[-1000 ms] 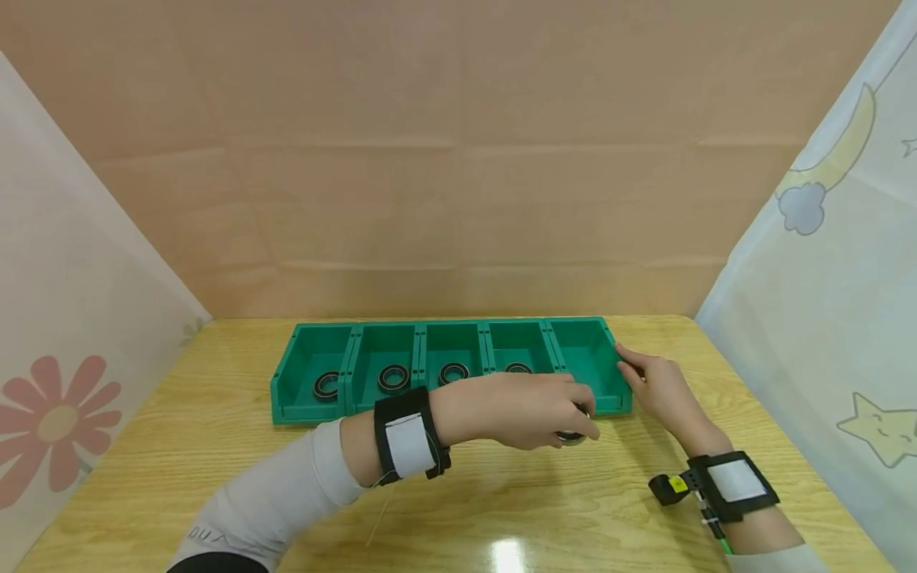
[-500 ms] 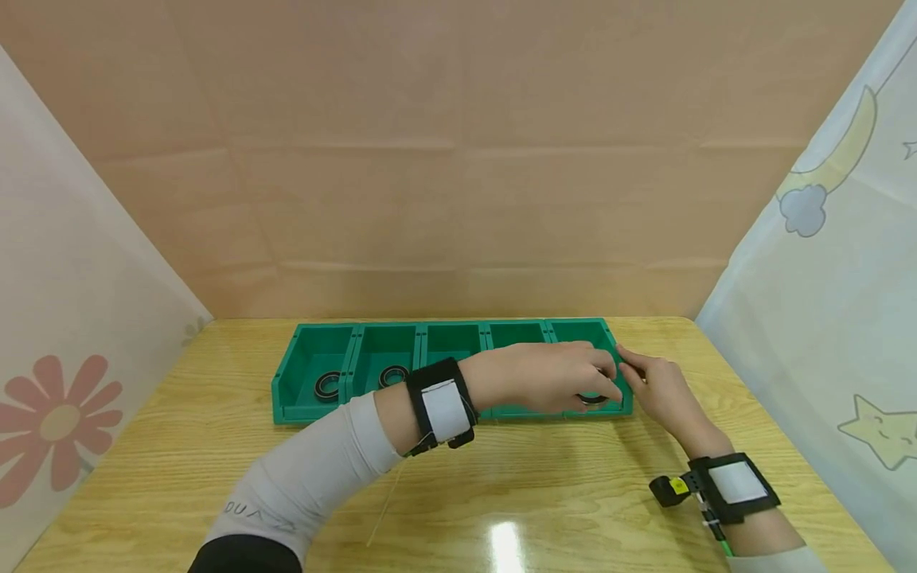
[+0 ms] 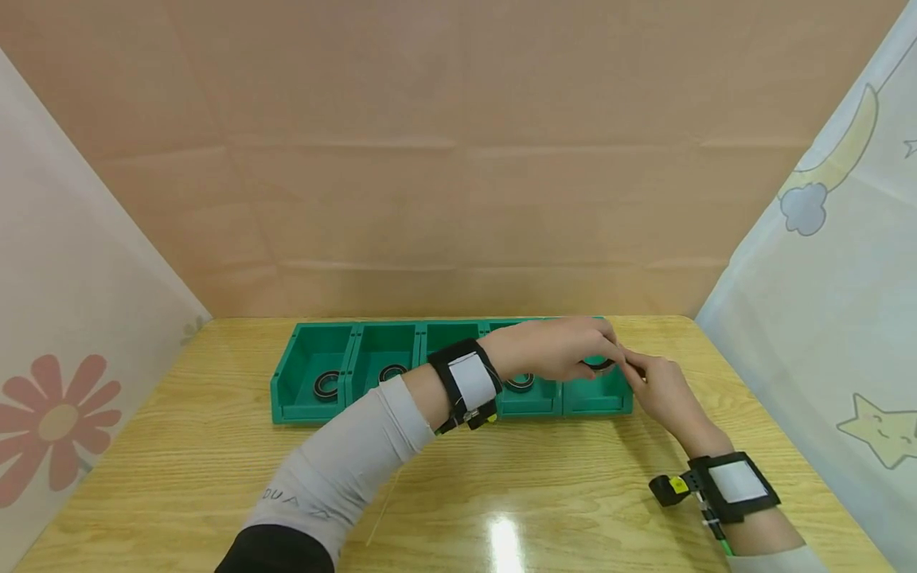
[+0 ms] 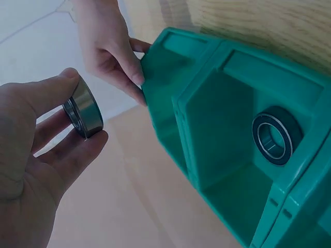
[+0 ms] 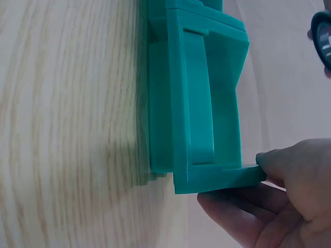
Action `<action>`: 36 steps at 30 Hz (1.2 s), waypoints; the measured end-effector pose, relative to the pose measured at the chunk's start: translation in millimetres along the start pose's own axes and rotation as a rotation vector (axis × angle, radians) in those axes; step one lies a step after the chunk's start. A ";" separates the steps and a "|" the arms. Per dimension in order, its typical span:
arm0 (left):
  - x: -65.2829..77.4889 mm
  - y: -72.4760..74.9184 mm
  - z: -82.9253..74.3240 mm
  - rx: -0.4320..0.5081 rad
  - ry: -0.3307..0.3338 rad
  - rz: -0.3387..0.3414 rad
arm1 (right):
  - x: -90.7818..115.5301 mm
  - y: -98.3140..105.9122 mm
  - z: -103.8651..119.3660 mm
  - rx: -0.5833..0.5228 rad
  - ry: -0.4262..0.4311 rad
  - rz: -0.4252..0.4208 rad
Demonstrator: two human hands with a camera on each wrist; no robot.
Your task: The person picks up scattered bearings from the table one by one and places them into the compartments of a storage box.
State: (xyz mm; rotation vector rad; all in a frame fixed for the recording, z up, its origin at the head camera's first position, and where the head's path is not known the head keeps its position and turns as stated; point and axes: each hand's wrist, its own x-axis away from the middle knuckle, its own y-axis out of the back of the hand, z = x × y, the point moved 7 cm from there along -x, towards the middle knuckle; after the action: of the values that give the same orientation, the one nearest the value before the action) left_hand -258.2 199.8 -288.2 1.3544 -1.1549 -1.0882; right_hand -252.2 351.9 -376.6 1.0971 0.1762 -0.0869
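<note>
My left hand (image 3: 562, 348) pinches a ball bearing (image 4: 89, 109) between thumb and fingers, raised over the rightmost compartment of a row of green bins (image 3: 308, 415). In the left wrist view the bearing stands on edge, its steel outer ring facing out. My right hand (image 3: 668, 396) grips the right end wall of the row, thumb on one side and fingers on the other, as the right wrist view shows. The fingertips of both hands overlap in the head view. Another bearing (image 4: 276, 135) lies in the compartment beside the rightmost one.
More bearings rest in the compartments to the left, among them one bearing (image 3: 326, 386) in the leftmost. My left forearm hides part of the middle bins. The wooden table (image 3: 573, 493) ends at a tan backdrop (image 3: 458, 199), with patterned cloths at both sides.
My left hand has moved up and to the right with the bearing, from in front of the bins to over the rightmost compartment. The right hand has stayed on the end wall.
</note>
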 end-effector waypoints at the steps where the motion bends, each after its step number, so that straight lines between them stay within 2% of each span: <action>1: -1.2 -0.4 2.6 0.011 0.013 0.001 | 0.0 -0.1 0.1 -0.004 0.000 -0.001; 5: -6.0 -1.7 11.6 0.040 0.054 -0.001 | -0.2 -0.3 0.1 -0.013 0.002 -0.004; 15: -18.7 -9.5 28.8 0.083 0.100 0.004 | 1.0 -1.9 2.3 -0.020 0.014 -0.006; 23: -22.1 -15.3 43.5 0.110 0.143 -0.035 | 0.6 -3.0 4.6 -0.019 0.014 -0.004; 36: -28.2 -33.6 54.8 0.117 0.182 -0.037 | 2.0 -2.2 9.4 -0.019 0.019 0.004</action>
State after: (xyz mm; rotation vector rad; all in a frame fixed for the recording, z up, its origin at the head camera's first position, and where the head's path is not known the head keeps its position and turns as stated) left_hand -313.3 221.7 -325.7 1.5375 -1.0759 -0.9135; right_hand -249.6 342.6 -374.7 1.0799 0.1914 -0.0717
